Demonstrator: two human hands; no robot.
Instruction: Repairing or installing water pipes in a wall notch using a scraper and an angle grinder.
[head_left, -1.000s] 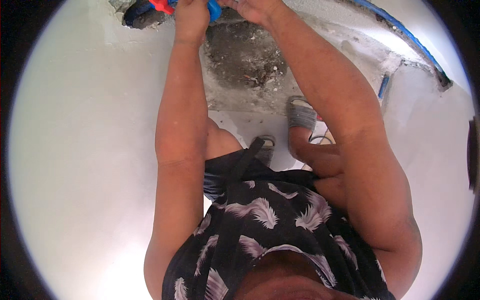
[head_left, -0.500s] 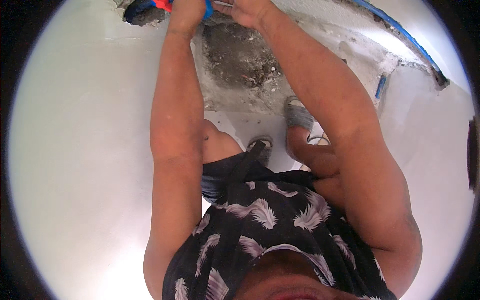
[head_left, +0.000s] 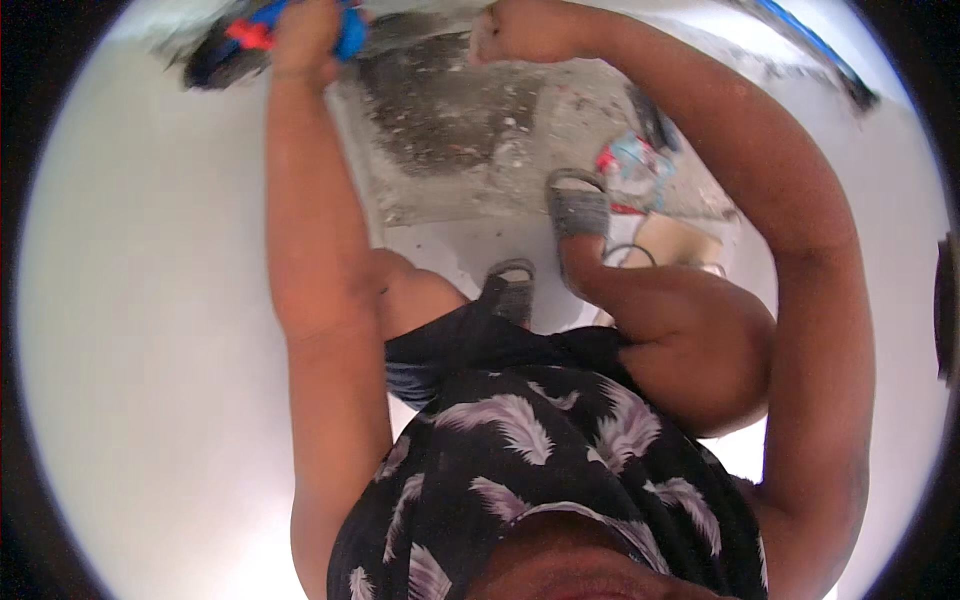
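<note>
At the upper left my left hand [head_left: 308, 35] is closed around a bright blue thing [head_left: 350, 36], whose kind I cannot make out. A red piece [head_left: 250, 36] shows on the hand's other side, in front of a dark hollow [head_left: 205, 62] in the wall. Motion blurs this area. My right hand [head_left: 525, 32] is apart from it, at the top middle above the rough ground. Its fingers are curled together, and anything between them is hidden.
A dark, rubble-strewn patch [head_left: 440, 105] lies below the hands. By my sandalled foot [head_left: 578, 205] are a crumpled clear plastic bag with red bits [head_left: 635, 165] and a tan piece [head_left: 675, 245]. A blue tube [head_left: 815, 45] runs along the wall at the upper right.
My right hand has drawn away from my left hand toward the right. The view has shifted, and the plastic bag and tan piece now show more fully beside my foot.
</note>
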